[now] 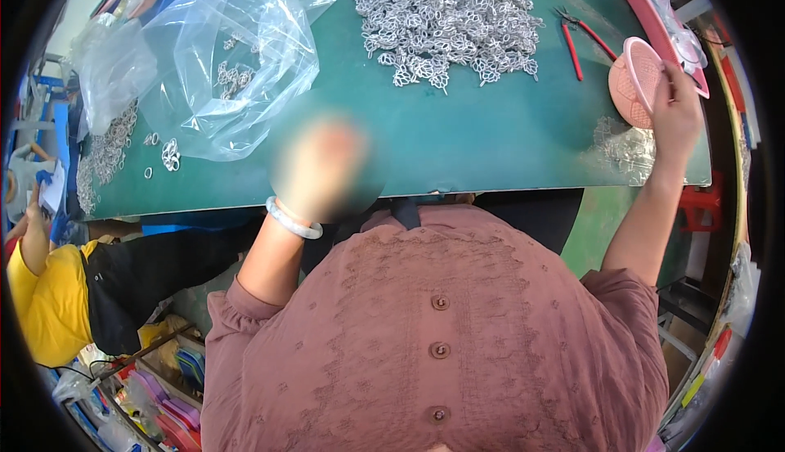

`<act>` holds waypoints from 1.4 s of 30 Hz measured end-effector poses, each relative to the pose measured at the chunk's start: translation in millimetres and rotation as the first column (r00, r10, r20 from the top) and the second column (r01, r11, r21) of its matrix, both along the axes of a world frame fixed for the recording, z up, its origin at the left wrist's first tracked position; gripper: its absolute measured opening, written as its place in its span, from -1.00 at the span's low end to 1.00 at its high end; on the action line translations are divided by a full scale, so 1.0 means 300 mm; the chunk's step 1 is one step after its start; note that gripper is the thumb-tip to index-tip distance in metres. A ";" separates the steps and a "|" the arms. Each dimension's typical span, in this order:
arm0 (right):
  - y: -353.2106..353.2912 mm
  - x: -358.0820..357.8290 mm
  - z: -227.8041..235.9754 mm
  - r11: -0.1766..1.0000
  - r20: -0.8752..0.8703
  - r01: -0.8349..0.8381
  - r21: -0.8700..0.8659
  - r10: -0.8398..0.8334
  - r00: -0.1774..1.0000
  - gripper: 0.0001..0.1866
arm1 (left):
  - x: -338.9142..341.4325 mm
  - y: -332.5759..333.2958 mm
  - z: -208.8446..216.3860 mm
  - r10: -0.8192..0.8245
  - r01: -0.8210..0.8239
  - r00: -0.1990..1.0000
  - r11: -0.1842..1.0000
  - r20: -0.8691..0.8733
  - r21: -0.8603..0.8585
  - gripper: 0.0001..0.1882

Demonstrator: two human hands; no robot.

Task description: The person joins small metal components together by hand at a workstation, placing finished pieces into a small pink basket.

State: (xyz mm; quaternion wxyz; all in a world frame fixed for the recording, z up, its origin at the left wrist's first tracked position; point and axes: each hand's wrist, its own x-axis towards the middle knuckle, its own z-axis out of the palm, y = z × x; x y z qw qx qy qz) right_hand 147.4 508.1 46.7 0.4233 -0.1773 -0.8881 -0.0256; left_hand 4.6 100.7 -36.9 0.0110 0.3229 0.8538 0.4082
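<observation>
At the right end of the green table, my right hand (680, 107) grips the rim of a small pink plastic basket (628, 92). The basket is tilted on its side, and its contents, if any, cannot be made out. My left hand (323, 161), with a pale bangle at the wrist, is over the table's front edge. A blur covers it, so its fingers do not show. Beneath and beside the basket lies a scatter of small shiny pieces (623, 145). Pliers with red handles (570, 47) lie open to the left of the basket.
A large heap of silvery openwork metal pieces (450, 22) covers the table's far middle. To the left lies a clear plastic bag (233, 67) with similar pieces, beside loose metal rings (170, 155). A long pink tray (658, 22) stands far right. Someone in yellow (49, 309) is at left.
</observation>
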 end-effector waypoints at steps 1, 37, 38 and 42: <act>0.043 0.015 0.013 0.996 0.035 0.094 0.006 -0.094 0.995 -0.79 | 0.003 0.010 0.006 -0.025 0.025 1.000 0.999 -0.002 -0.046 -0.88; -0.729 -0.244 -0.198 0.015 -0.184 -0.338 -0.941 0.816 0.548 -0.60 | 0.025 0.108 0.091 -0.146 -0.336 0.479 0.881 0.866 0.334 -0.91; -0.729 -0.244 -0.199 -0.022 -0.212 -0.332 -0.943 0.809 0.548 -0.60 | 0.025 0.106 0.088 -0.161 -0.338 0.460 0.878 0.873 0.340 -0.91; -0.724 -0.243 -0.209 -0.153 -0.306 -0.308 -0.939 0.781 0.545 -0.61 | 0.031 0.104 0.087 -0.193 -0.338 0.466 0.863 0.863 0.376 -0.92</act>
